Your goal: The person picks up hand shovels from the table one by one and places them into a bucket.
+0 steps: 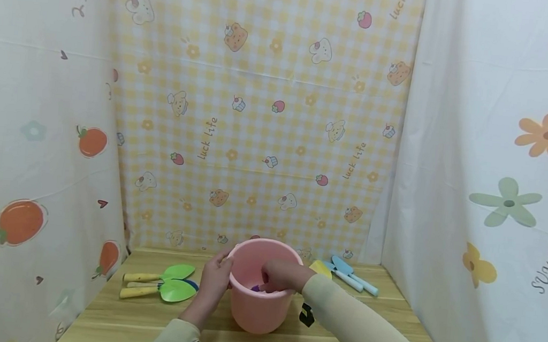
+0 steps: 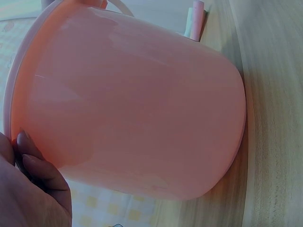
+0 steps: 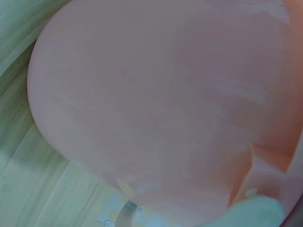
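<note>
A pink plastic bucket (image 1: 259, 312) stands upright on the wooden table. My left hand (image 1: 215, 279) grips its rim on the left side, fingers curled over the edge; the left wrist view shows this hand (image 2: 40, 189) against the bucket's outer wall (image 2: 137, 104). Reaching in over the right rim, my right hand (image 1: 287, 277) is down inside the bucket with its fingers bent. Right at its fingertips shows a small purple thing (image 1: 256, 288), mostly hidden by the front rim. I cannot tell whether the fingers hold it. The right wrist view shows only the bucket's outside (image 3: 142, 104).
Left of the bucket lie green hand trowels (image 1: 177, 290) with yellow handles, a dark blue one partly beneath. Blue trowels (image 1: 342, 266) with pale handles and a yellow piece (image 1: 321, 269) lie at the back right. Patterned cloth (image 1: 257, 137) hangs behind and on both sides.
</note>
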A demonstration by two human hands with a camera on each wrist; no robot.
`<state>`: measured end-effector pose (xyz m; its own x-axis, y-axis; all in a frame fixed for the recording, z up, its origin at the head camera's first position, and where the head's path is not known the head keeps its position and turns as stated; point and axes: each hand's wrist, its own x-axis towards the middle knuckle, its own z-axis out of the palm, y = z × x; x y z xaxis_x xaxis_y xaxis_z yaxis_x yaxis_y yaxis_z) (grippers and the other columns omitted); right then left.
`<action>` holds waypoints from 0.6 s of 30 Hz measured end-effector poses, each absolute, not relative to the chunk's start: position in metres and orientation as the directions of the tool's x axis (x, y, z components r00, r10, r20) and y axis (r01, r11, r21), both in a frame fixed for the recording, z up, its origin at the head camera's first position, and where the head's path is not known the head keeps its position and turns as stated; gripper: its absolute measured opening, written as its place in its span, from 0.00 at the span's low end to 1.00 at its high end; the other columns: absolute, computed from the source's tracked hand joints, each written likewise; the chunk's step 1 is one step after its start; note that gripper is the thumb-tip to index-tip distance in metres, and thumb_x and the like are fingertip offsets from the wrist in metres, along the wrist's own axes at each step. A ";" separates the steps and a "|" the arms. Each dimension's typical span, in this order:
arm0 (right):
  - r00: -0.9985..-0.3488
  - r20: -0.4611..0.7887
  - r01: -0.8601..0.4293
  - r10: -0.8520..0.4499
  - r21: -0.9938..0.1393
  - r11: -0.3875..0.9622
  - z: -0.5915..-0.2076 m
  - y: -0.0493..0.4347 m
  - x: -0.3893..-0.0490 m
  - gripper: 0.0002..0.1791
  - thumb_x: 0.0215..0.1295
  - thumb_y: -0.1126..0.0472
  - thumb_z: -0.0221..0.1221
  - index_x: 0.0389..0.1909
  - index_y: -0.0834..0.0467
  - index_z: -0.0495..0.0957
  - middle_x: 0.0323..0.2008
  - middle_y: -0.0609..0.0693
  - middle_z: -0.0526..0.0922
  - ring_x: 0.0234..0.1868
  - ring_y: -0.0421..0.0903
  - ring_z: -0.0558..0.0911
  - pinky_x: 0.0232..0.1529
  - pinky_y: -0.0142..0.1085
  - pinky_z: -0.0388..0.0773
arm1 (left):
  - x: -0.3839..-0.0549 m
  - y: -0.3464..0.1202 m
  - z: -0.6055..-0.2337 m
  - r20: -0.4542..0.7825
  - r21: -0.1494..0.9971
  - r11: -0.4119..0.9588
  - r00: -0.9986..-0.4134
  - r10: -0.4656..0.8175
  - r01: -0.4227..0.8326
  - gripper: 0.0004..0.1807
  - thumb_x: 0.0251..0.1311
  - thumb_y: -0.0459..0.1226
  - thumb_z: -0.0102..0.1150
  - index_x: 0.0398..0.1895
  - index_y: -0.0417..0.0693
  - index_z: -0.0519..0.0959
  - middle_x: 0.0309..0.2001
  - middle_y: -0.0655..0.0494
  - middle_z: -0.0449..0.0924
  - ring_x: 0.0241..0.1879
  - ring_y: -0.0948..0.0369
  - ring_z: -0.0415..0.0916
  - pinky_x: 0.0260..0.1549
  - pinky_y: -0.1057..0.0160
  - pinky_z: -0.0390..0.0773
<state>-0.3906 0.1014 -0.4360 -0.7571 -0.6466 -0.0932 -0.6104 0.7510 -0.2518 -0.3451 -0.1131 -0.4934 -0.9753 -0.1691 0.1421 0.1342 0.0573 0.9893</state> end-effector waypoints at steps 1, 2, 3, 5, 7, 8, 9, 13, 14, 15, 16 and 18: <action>-0.759 -0.096 -0.608 -0.644 -0.250 0.754 -0.436 0.102 -0.391 0.15 0.75 0.55 0.72 0.29 0.52 0.80 0.23 0.42 0.78 0.25 0.38 0.75 0.30 0.32 0.75 | -0.345 -0.113 -0.493 0.143 0.989 0.058 -0.975 -0.169 0.134 0.31 0.87 0.51 0.52 0.81 0.44 0.73 0.41 0.41 0.84 0.31 0.57 0.79 0.34 0.62 0.85; -0.759 -0.098 -0.609 -0.643 -0.242 0.755 -0.436 0.102 -0.391 0.15 0.75 0.55 0.72 0.28 0.52 0.80 0.23 0.42 0.78 0.25 0.38 0.74 0.30 0.32 0.75 | -0.345 -0.113 -0.493 0.140 0.990 0.059 -0.975 -0.170 0.132 0.30 0.86 0.51 0.53 0.81 0.45 0.73 0.41 0.41 0.84 0.32 0.56 0.79 0.34 0.62 0.85; -0.760 -0.100 -0.607 -0.642 -0.243 0.756 -0.436 0.102 -0.391 0.16 0.75 0.55 0.72 0.27 0.52 0.79 0.22 0.42 0.77 0.24 0.38 0.74 0.30 0.32 0.75 | -0.345 -0.113 -0.494 0.137 0.990 0.061 -0.976 -0.171 0.128 0.30 0.86 0.52 0.53 0.81 0.46 0.73 0.42 0.41 0.85 0.32 0.56 0.80 0.34 0.62 0.85; -0.759 -0.103 -0.609 -0.643 -0.239 0.756 -0.437 0.103 -0.391 0.18 0.75 0.56 0.72 0.25 0.52 0.78 0.21 0.42 0.76 0.24 0.39 0.73 0.29 0.32 0.74 | -0.347 -0.113 -0.494 0.132 0.990 0.065 -0.976 -0.175 0.122 0.29 0.86 0.51 0.53 0.81 0.47 0.73 0.42 0.40 0.85 0.32 0.56 0.80 0.35 0.62 0.85; -0.759 -0.108 -0.608 -0.643 -0.237 0.758 -0.438 0.103 -0.393 0.19 0.74 0.56 0.72 0.23 0.52 0.78 0.20 0.42 0.76 0.23 0.39 0.73 0.29 0.32 0.73 | -0.347 -0.113 -0.495 0.127 0.991 0.068 -0.976 -0.179 0.116 0.29 0.86 0.51 0.53 0.81 0.48 0.73 0.43 0.40 0.85 0.33 0.55 0.80 0.35 0.62 0.85; -0.758 -0.111 -0.609 -0.643 -0.233 0.758 -0.439 0.104 -0.394 0.19 0.74 0.56 0.72 0.23 0.51 0.77 0.20 0.42 0.75 0.23 0.39 0.73 0.28 0.32 0.73 | -0.347 -0.113 -0.495 0.126 0.991 0.069 -0.976 -0.179 0.116 0.29 0.86 0.51 0.52 0.81 0.48 0.73 0.44 0.40 0.85 0.33 0.55 0.80 0.35 0.62 0.85; -0.757 -0.111 -0.611 -0.644 -0.232 0.757 -0.440 0.104 -0.394 0.20 0.74 0.56 0.72 0.22 0.52 0.77 0.19 0.43 0.75 0.22 0.39 0.72 0.28 0.32 0.73 | -0.347 -0.113 -0.495 0.127 0.991 0.070 -0.975 -0.180 0.116 0.29 0.87 0.50 0.52 0.81 0.47 0.73 0.44 0.41 0.86 0.33 0.54 0.80 0.35 0.62 0.85; -0.756 -0.116 -0.612 -0.644 -0.224 0.759 -0.442 0.104 -0.396 0.21 0.75 0.55 0.72 0.21 0.52 0.77 0.18 0.43 0.75 0.22 0.39 0.72 0.27 0.32 0.72 | -0.346 -0.112 -0.496 0.132 0.990 0.069 -0.975 -0.179 0.121 0.29 0.87 0.50 0.52 0.81 0.47 0.73 0.48 0.44 0.87 0.36 0.54 0.81 0.36 0.61 0.85; -0.758 -0.117 -0.609 -0.642 -0.226 0.760 -0.442 0.104 -0.396 0.21 0.75 0.55 0.72 0.21 0.52 0.77 0.18 0.43 0.75 0.21 0.40 0.72 0.27 0.32 0.72 | -0.346 -0.112 -0.496 0.131 0.990 0.068 -0.975 -0.179 0.121 0.28 0.87 0.50 0.52 0.81 0.47 0.73 0.49 0.45 0.87 0.36 0.53 0.82 0.37 0.61 0.85; -0.759 -0.117 -0.607 -0.640 -0.225 0.762 -0.442 0.104 -0.396 0.21 0.75 0.55 0.72 0.21 0.52 0.77 0.18 0.43 0.74 0.21 0.40 0.72 0.26 0.32 0.71 | -0.346 -0.112 -0.496 0.132 0.990 0.068 -0.975 -0.179 0.121 0.29 0.87 0.50 0.52 0.81 0.47 0.73 0.49 0.45 0.87 0.36 0.54 0.82 0.37 0.61 0.85; -0.761 -0.116 -0.607 -0.639 -0.222 0.763 -0.441 0.103 -0.396 0.21 0.75 0.55 0.72 0.21 0.52 0.77 0.18 0.43 0.74 0.21 0.39 0.72 0.27 0.32 0.71 | -0.346 -0.112 -0.496 0.133 0.990 0.067 -0.975 -0.179 0.122 0.29 0.87 0.50 0.52 0.81 0.47 0.73 0.49 0.45 0.87 0.36 0.54 0.82 0.37 0.61 0.86; -0.763 -0.111 -0.606 -0.636 -0.218 0.765 -0.441 0.103 -0.395 0.21 0.74 0.54 0.72 0.21 0.52 0.76 0.19 0.43 0.75 0.22 0.39 0.72 0.27 0.32 0.71 | -0.346 -0.113 -0.495 0.132 0.990 0.066 -0.975 -0.179 0.122 0.29 0.87 0.50 0.52 0.81 0.46 0.73 0.49 0.44 0.87 0.36 0.54 0.82 0.37 0.60 0.86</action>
